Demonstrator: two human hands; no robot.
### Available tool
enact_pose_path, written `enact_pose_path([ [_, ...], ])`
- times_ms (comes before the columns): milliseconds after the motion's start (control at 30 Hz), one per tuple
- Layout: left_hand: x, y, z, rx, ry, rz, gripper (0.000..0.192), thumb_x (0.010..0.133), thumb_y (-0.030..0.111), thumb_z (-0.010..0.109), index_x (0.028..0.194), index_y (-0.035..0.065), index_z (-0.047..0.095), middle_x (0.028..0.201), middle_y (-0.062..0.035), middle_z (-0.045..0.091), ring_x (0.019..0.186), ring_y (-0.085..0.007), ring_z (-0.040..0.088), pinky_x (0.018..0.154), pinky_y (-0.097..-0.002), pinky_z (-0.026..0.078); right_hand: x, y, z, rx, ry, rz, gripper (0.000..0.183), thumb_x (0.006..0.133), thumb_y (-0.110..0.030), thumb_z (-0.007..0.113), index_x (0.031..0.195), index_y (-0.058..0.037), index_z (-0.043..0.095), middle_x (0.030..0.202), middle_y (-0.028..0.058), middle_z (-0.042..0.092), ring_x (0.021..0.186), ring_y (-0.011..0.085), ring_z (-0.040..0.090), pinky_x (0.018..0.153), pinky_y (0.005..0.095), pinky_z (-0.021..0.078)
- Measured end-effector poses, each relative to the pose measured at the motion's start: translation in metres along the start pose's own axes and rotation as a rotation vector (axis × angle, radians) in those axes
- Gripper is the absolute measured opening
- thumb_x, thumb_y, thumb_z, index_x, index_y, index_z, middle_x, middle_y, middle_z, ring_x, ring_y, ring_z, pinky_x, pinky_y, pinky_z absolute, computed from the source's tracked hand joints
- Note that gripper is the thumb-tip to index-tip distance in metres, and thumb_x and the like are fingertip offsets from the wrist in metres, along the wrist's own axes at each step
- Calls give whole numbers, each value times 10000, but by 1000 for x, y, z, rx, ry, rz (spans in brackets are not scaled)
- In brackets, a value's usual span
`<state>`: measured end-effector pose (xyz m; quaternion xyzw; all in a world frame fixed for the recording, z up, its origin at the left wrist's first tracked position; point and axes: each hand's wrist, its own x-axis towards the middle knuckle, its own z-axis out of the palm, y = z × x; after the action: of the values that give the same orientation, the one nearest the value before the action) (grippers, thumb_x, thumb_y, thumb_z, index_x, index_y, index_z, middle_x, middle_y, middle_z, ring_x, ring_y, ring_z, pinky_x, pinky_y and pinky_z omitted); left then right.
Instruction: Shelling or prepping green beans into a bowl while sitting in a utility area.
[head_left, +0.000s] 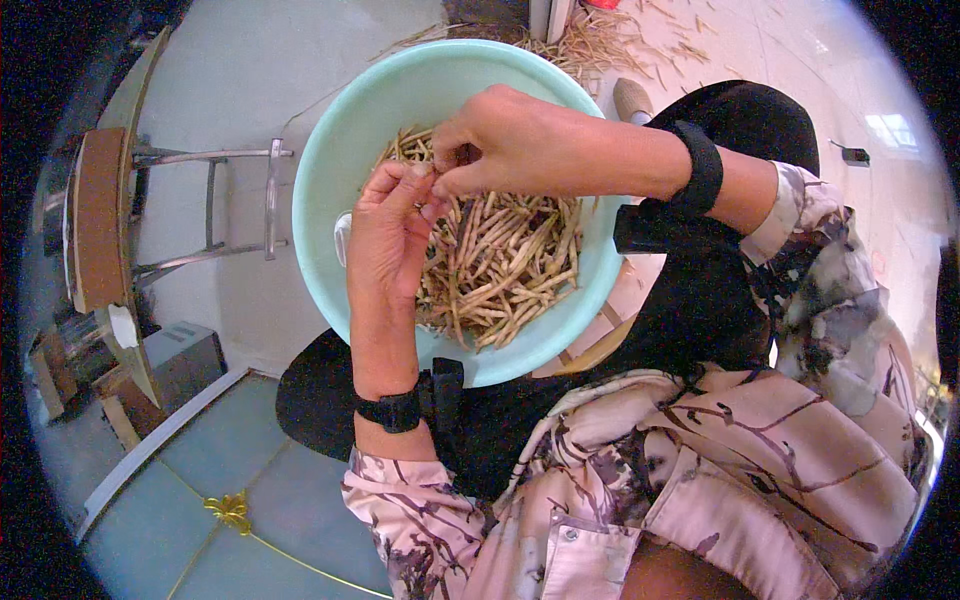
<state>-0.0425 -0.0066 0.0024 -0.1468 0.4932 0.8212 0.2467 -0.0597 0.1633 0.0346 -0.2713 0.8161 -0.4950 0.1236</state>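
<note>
A pale green plastic basin (326, 97) rests at my knees, with a heap of dry bean pods (510, 262) in it. Over the pods at the basin's left, my left hand (397, 217) has its thumb and fingers pinched together. My right hand (487, 146) meets it fingertip to fingertip, its thumb and forefinger curled. Something small may be between the fingers, but the fingers hide it. A white object (343, 238) lies against the basin's left wall, partly behind my left hand.
More pods and stalks (600, 45) are scattered on the floor beyond the basin. A metal-legged stand (210, 157) and a grey box (184, 356) are at the left. A panel with gold trim (247, 465) is at the lower left. A shoe (632, 99) shows near the basin's upper right.
</note>
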Motion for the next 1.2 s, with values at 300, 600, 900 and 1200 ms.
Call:
enact_pose_path([
  [300, -9, 7, 8, -73, 91, -11, 29, 763, 64, 528, 772, 38, 515, 693, -34, 532, 604, -112, 510, 598, -261, 479, 9, 0, 0, -8, -72, 68, 199, 690, -175, 571, 721, 21, 576, 556, 115, 539, 477, 167, 478, 479, 295, 387],
  [600, -7, 7, -1, -85, 28, 2, 66, 768, 69, 518, 819, 26, 515, 708, -47, 546, 601, -118, 525, 592, -274, 497, 10, 3, 5, 41, -82, 78, 189, 715, -174, 554, 682, 12, 569, 516, 38, 494, 478, 88, 452, 448, 230, 363],
  [900, -2, 4, -1, -23, 48, 9, 79, 770, 92, 533, 799, 21, 513, 683, -44, 540, 580, -118, 530, 565, -260, 496, 12, 9, 0, 330, -221, 235, 197, 731, -170, 534, 700, 17, 586, 546, 53, 523, 504, 90, 486, 466, 250, 398],
  [1200, -5, 2, 9, 79, 146, 102, 111, 775, 119, 538, 763, 10, 520, 649, -45, 536, 577, -122, 532, 551, -259, 495, 11, -1, 11, -273, -55, -27, 173, 696, -127, 506, 678, 41, 544, 627, 222, 515, 564, 346, 510, 550, 378, 417],
])
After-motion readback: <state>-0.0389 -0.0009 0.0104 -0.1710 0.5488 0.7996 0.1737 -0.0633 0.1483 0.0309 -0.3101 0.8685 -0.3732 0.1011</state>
